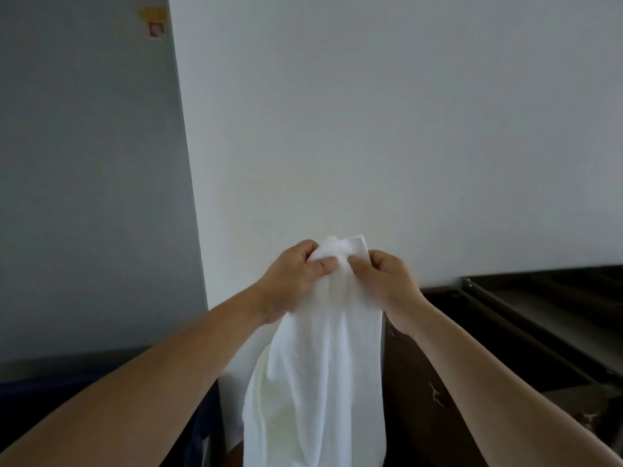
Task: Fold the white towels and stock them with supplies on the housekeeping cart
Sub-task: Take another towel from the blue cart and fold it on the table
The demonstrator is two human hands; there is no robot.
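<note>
- White wall (371,129) straight ahead of me, plain.
- Grey wall (84,197) to my left, meeting the white one at a corner.
- Yellow label (153,13) high on the grey wall, small red-and-white sticker (156,29) just below it; print too blurred.
- Dark brown wooden unit (414,399) low on my right, pale scratches (436,396) on it.
- Metal rail (488,299) along its top.

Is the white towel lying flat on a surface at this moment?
No. The left hand and right hand pinch the white towel at its top, and it hangs down in the air.
</note>
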